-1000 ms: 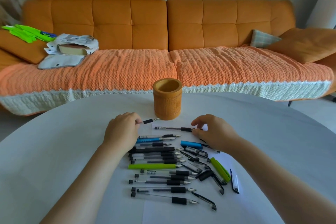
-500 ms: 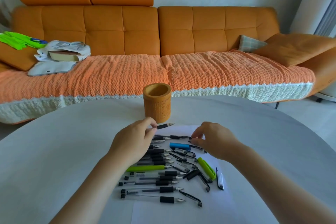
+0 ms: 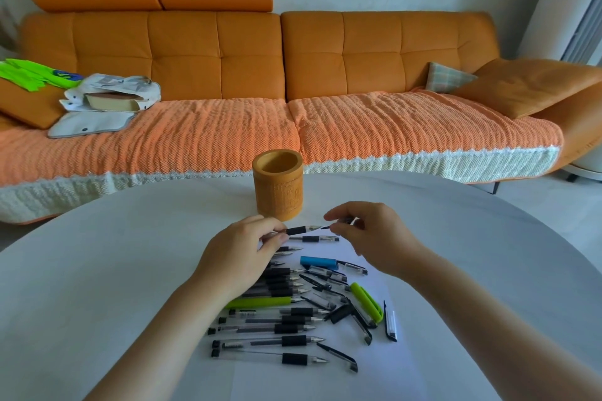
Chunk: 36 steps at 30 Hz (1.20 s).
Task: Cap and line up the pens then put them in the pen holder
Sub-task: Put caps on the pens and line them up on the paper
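A: What's new since a second ago?

B: The left hand (image 3: 242, 252) has lifted one uncapped pen (image 3: 301, 229) off the table, pinching its barrel, tip pointing toward the right hand (image 3: 371, 238). That hand, which was pressing down on a pen, has come up clenched on a small dark cap (image 3: 343, 223), its opening just beside the tip, not yet on it. So capping has begun.

A: And the holder?

B: The pen holder (image 3: 277, 187) stands empty just beyond both grips, near the held pen.

A: Counts?

B: One holder. Below the left grip, a row of pens (image 3: 273, 329) lies tips rightward, about a dozen, though the hand hides several, so I can't count exactly. One is green (image 3: 260, 302). Below the right grip lie loose caps (image 3: 342, 290), roughly ten and overlapping, including one blue (image 3: 317, 262) and one green (image 3: 366, 302).
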Each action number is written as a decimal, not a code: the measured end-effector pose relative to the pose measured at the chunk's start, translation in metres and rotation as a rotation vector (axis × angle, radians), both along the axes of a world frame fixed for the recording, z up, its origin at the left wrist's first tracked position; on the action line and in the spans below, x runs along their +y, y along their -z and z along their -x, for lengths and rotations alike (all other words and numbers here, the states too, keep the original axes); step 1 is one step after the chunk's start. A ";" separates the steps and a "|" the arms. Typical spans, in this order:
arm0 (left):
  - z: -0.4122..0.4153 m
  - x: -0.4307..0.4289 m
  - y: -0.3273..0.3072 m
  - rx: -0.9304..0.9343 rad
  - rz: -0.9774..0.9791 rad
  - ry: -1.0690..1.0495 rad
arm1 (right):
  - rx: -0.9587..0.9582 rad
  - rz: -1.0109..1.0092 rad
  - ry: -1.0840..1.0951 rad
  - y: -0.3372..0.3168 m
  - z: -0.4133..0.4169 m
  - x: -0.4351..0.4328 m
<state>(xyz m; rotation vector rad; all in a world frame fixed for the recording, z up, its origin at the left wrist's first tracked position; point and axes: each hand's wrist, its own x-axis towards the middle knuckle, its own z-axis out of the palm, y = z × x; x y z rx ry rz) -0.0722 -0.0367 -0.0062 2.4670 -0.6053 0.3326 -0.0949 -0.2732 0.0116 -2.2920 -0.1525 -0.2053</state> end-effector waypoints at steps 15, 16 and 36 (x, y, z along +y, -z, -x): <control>0.003 -0.001 -0.003 0.071 0.016 0.068 | 0.063 -0.039 -0.082 -0.002 0.006 0.017; 0.003 -0.001 -0.003 0.092 0.019 0.080 | 0.062 -0.053 -0.078 -0.001 0.007 0.018; -0.002 0.001 -0.006 -0.072 0.114 0.175 | 0.107 -0.141 -0.033 0.005 0.002 0.029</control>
